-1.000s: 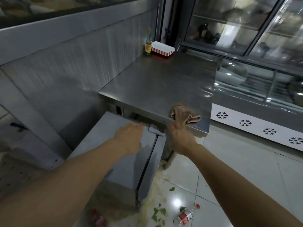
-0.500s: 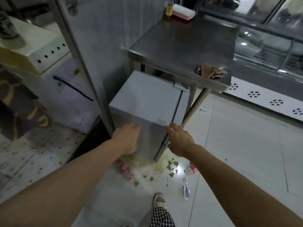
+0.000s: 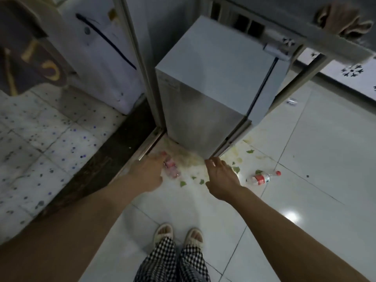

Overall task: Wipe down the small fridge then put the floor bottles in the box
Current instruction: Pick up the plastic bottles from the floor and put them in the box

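The small grey fridge (image 3: 213,78) stands under a steel table (image 3: 335,43). A brown cloth (image 3: 343,19) lies on the table's front edge. On the floor at the fridge's foot lies a crushed clear bottle with a red label (image 3: 172,169). My left hand (image 3: 147,174) is right beside it, touching or nearly touching, fingers partly curled. A second bottle with a red cap and label (image 3: 262,178) lies on its side to the right. Between the two bottles my right hand (image 3: 220,180) hovers, fingers apart and empty.
Green leaf scraps (image 3: 236,169) and a yellowish spill (image 3: 189,157) lie on the white tiles by the fridge. A metal post (image 3: 140,64) and door track stand left of it. My feet in sandals (image 3: 179,235) are below. A white appliance (image 3: 97,53) is at the left.
The view has tilted down from the table top to the floor. Both hands have dropped from the fridge's top to floor level. The cloth stays on the table.
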`<state>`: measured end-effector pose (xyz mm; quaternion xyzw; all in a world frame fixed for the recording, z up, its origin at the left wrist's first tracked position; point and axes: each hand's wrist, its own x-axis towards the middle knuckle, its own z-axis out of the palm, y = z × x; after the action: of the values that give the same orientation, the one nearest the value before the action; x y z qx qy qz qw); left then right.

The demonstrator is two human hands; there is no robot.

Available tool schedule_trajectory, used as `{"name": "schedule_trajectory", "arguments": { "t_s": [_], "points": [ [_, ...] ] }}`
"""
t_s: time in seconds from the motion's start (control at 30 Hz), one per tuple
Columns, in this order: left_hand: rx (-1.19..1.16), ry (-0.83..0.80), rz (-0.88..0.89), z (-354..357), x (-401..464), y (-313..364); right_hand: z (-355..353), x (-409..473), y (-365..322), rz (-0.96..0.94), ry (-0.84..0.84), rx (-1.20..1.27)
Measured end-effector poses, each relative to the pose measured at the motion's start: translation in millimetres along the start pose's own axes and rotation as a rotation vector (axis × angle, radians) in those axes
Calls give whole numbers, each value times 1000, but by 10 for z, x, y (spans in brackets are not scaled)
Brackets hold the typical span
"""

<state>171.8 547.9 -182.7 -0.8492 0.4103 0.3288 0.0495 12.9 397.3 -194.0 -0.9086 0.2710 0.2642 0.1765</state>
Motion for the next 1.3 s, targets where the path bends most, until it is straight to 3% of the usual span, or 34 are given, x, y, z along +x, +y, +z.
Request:
{"name": "schedule_trajectory", "arguments": {
  "t_s": [0.23,0.63,0.87,1.13,1.3],
  "points": [
    [-69,-82,-130,1064,600,-189,984,637,195,0,-55,47],
    [-112,-121,-238,3322,2502,-665,3173,2259,710,72,-41,85],
    [-428,74,-421,4191,3497,-753,4082,2927,910,80,26,109],
    [-773,303,-529,4686,4265,-732,4543,3197,1056,72,118,146],
    [-770,335,-504,4727,4264,-633,4618,3078,1160,102,139,173]
  ]
}}
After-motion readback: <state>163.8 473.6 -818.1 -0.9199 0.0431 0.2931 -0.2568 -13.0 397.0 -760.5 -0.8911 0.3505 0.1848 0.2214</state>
